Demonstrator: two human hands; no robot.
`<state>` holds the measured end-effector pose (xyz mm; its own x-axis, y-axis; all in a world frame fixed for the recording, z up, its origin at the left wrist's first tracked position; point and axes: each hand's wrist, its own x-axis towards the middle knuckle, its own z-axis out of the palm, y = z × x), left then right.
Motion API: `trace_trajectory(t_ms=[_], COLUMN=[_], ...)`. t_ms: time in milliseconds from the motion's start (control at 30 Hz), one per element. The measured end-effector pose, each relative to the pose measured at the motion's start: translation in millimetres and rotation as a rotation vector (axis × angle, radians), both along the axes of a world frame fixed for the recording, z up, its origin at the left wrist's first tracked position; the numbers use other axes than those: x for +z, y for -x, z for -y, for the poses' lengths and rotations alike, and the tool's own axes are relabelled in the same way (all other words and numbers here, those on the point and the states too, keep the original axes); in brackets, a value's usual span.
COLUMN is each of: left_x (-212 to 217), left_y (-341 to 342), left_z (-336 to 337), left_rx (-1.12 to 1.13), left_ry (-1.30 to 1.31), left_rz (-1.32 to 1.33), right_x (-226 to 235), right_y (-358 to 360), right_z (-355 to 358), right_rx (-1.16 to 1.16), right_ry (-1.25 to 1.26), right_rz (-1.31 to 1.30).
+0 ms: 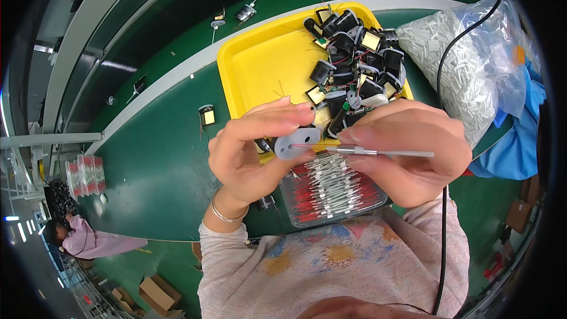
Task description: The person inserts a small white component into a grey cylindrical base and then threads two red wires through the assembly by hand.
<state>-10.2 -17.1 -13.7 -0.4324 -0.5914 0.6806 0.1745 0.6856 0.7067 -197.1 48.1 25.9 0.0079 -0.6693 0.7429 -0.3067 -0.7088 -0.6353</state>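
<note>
Right grip (422,127) pinched around slim rod (407,153), left grip (242,147) (thumb beneath) around grey-faced part (288,143)

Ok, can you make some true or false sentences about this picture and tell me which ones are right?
1. The left hand holds a grey piece. True.
2. The right hand holds nothing. False: it pinches a thin rod.
3. The big tray is yellow. True.
4. The black parts in the tray are all heaped on its left side. False: they are heaped toward its right side.
5. The plastic bag holds lots of small white pieces. True.
6. The bag is left of the tray. False: it is right of the tray.
</note>
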Motion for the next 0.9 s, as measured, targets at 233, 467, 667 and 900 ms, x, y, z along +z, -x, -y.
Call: trace_trajectory(t_ms=[233, 467, 667, 900], left_x=[2.3, 6.9, 6.6, 5.5], left_y=[-1.9, -3.6, -5.8, -5.2], left_z=[-1.0, -5.1, -6.3, -7.1], left_rx=[0.067, 0.165, 0.212, 0.236], left_ry=[0.063, 0.085, 0.094, 0.098], left_rz=[0.024, 0.085, 0.085, 0.072], right_x=[1.1, -2.3, -5.3, -5.3], right_y=[-1.5, -5.6, -10.7, -9.7], right_z=[-4.6, -2.8, -3.4, -3.1], right_rx=[-0.017, -0.027, -0.041, -0.050], right_ry=[0.066, 0.141, 0.155, 0.158], right_rz=[-0.148, -0.158, -0.148, -0.195])
